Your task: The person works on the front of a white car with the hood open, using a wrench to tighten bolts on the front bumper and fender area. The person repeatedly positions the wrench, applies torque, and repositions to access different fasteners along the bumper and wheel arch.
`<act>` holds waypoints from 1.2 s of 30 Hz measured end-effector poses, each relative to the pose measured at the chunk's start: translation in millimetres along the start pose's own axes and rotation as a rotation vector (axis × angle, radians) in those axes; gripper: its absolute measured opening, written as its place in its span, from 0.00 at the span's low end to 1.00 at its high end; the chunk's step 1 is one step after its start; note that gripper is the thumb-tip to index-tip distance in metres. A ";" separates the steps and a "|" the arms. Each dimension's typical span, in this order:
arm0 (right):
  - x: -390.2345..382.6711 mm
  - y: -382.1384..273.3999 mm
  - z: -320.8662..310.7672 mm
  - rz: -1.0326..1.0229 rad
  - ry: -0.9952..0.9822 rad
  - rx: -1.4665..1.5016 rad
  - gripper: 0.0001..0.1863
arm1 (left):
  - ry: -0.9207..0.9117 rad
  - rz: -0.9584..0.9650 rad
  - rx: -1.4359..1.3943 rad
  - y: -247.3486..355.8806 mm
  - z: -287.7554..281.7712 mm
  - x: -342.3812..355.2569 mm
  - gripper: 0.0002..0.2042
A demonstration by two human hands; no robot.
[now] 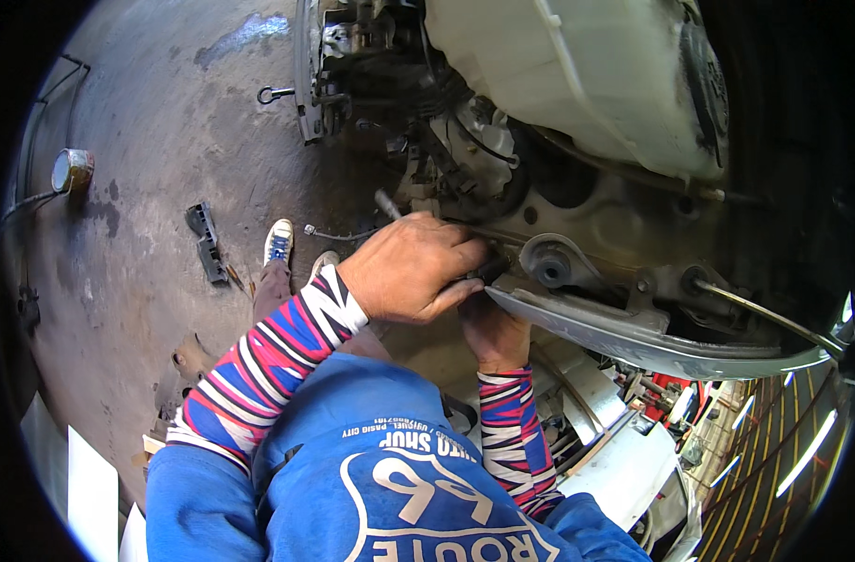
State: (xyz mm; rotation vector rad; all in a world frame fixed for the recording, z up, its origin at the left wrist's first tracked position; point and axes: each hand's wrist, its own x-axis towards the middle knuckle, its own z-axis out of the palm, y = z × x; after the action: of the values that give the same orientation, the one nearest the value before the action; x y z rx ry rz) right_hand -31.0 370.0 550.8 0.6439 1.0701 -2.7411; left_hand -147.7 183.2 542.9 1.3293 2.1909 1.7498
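Steady the silver panel [624, 347], beside both hands, with the right hand [496, 335] underneath; work gently with the left hand [416, 269], fingers curled at the panel's end; impossible to tell either grip's hold.

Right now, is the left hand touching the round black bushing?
Apart. The head view shows the left hand to the left of the round black bushing, with a visible gap between them.

This is a repair workshop. The car [633, 348] has its inner metal bared; a loose part [207, 249] lies on stained floor [147, 281].
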 end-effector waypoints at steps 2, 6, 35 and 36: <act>0.0 0.2 2.6 -0.013 0.004 -0.034 0.32 | 0.006 0.094 0.109 -0.9 -6.0 0.1 0.12; -1.9 -0.2 3.1 0.005 0.099 -0.068 0.32 | -0.075 0.106 0.249 0.6 -8.8 0.6 0.14; -7.2 2.5 -20.1 -0.080 0.092 0.002 0.25 | -0.060 -1.013 -1.735 58.4 11.2 17.4 0.08; -7.6 1.6 -21.7 -0.054 0.088 0.034 0.24 | -0.040 -0.984 -1.811 60.4 9.5 18.3 0.08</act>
State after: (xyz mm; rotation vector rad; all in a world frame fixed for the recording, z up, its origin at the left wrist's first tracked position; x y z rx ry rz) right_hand -16.3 383.2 538.8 0.7581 1.0765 -2.8066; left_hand -119.2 201.9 596.9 -0.1731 0.2650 1.8893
